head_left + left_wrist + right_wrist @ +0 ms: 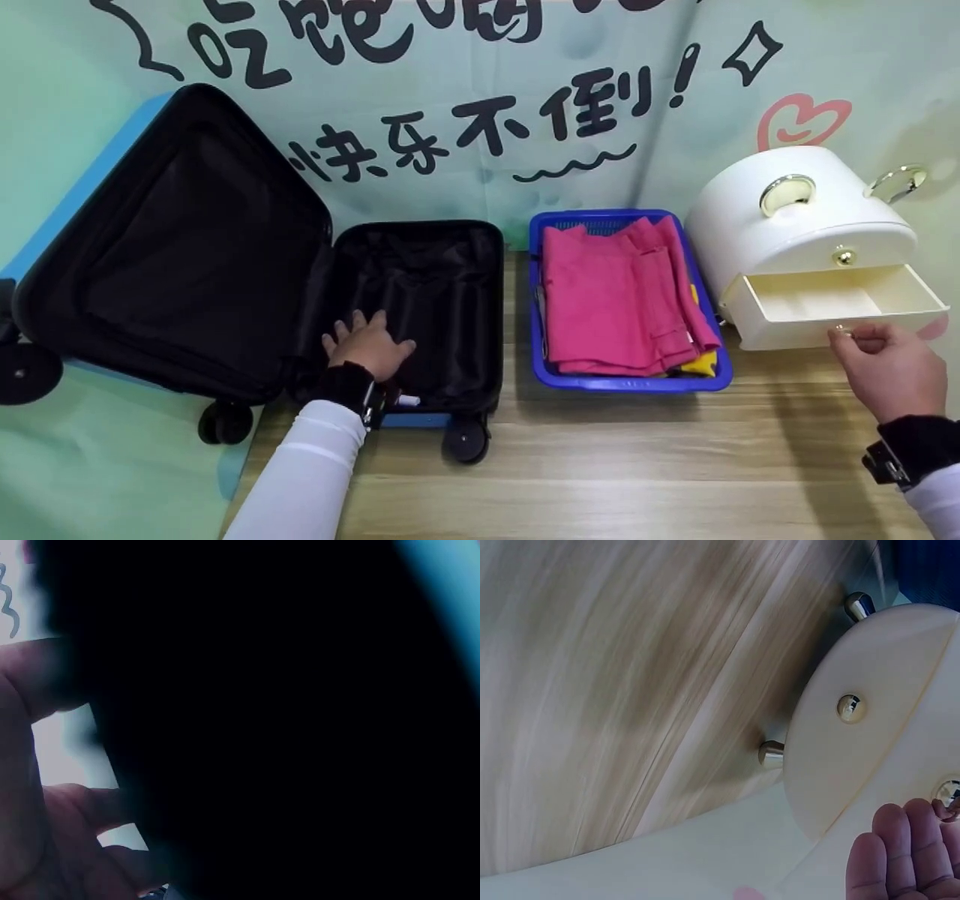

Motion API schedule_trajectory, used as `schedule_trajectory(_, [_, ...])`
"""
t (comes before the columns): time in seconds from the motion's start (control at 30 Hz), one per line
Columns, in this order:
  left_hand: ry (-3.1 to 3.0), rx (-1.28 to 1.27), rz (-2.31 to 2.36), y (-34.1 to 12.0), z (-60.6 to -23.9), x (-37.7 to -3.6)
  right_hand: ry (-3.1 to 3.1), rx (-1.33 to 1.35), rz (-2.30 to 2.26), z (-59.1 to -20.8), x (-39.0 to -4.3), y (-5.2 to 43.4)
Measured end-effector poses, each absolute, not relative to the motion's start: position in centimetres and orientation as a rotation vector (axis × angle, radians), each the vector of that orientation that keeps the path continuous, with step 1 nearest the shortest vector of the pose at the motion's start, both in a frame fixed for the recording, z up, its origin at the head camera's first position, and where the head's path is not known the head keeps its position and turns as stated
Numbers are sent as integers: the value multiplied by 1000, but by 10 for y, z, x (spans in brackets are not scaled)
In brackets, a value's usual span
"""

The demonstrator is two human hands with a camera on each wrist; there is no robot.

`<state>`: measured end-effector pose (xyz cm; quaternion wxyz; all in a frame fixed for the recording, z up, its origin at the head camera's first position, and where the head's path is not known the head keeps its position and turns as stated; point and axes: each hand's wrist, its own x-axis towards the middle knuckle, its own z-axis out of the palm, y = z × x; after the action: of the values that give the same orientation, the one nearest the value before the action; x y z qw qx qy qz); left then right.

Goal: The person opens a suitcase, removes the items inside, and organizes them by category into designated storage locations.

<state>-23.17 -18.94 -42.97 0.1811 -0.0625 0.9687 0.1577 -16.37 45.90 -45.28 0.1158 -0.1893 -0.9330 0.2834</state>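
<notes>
My right hand [892,367] pinches the small knob [845,331] on the front of a drawer [765,335]. That drawer is pulled out of a rounded white storage box [795,187], and its visible inside is bare. In the right wrist view, the fingers [898,847] are close together at a shiny knob [951,791]. My left hand [367,349] has its fingers spread over the near-left part of an opened suitcase [420,300] with black lining. A dark shape fills most of the left wrist view and covers the fingertips of the left hand [30,765].
Pink folded clothing [600,300] lies in a blue plastic basket [634,384] between the suitcase and the white box, with something yellow beneath. The suitcase lid [195,262] leans open at left. A wood-grain surface [600,472] runs along the front; a printed backdrop [450,180] stands behind.
</notes>
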Motion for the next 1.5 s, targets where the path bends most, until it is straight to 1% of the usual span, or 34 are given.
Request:
schedule_trajectory(0.2, [2694, -104, 336, -185, -428, -234, -2627, -649, 952, -446, -162, 456])
schedule_trajectory(0.47, [2588, 102, 252, -181, -439, -227, -2541, -697, 1003, -438, -163, 451])
schedule_trajectory(0.83, [2596, 177, 137, -178, -444, -219, -2535, -662, 1028, -437, -162, 452])
schedule_trajectory(1.17, [2586, 201, 175, -177, -451, -215, -2532, -672, 1031, -437, -163, 453])
schedule_trajectory(1.5, [2559, 335, 100, -174, -455, -219, -2512, -687, 1030, -436, -162, 450])
